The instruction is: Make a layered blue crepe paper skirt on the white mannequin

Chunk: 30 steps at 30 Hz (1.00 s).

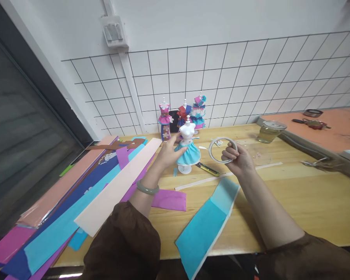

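Observation:
My left hand (169, 153) is closed round the side of a small white dress form (188, 133), which stands upright on its round base. A gathered turquoise skirt (189, 156) hangs from its waist, and my thumb lies against it. In my right hand (238, 158) is a roll of narrow tape (211, 151), gripped at its right edge by the fingers and thumb. Below the hands, a turquoise paper strip (205, 225) with a paler end lies at the table's front edge. A yellow and black utility knife (208, 169) rests just right of the form's base.
Three dressed forms, one of them in pink (164, 118), stand behind by the tiled wall (216, 74). Long paper strips, including a pale pink one (119, 186), pile up on the left. A lidded glass cup (270, 132) and scissors (315, 163) sit to the right.

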Available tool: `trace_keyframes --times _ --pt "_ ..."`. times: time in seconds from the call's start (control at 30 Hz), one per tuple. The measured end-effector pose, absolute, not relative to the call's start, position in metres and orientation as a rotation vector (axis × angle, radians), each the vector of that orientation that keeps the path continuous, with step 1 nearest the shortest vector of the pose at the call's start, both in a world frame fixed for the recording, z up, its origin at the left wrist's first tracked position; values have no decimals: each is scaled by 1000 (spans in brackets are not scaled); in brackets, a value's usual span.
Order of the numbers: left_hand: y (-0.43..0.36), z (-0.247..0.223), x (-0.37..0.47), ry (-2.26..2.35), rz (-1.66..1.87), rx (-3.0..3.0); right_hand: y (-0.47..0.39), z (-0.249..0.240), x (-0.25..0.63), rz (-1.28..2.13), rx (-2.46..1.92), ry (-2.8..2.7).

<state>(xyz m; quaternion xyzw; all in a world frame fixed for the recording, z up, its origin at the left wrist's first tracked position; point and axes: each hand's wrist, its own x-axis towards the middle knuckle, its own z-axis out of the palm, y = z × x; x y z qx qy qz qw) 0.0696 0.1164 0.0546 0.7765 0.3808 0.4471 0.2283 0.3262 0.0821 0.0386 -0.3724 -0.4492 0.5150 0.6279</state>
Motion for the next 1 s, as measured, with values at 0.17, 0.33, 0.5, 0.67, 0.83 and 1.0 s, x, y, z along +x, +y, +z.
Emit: trace_keyframes --times 0.17,0.33,0.5,0.67,0.83,1.0 --pt "110 65 67 1108 1172 2188 80 40 335 1183 -911 -1081" --pt "93 91 51 1409 1035 2355 76 41 326 1204 -918 -1106" --pt "71 109 51 1057 792 2450 73 42 316 1188 -961 -1177" --pt "61 105 73 841 768 2581 71 42 309 1218 -958 -1205" --pt "61 101 87 711 812 2679 72 40 307 1297 -890 -1143" --pt "57 104 90 643 924 2624 77 33 304 1442 -894 -1027"
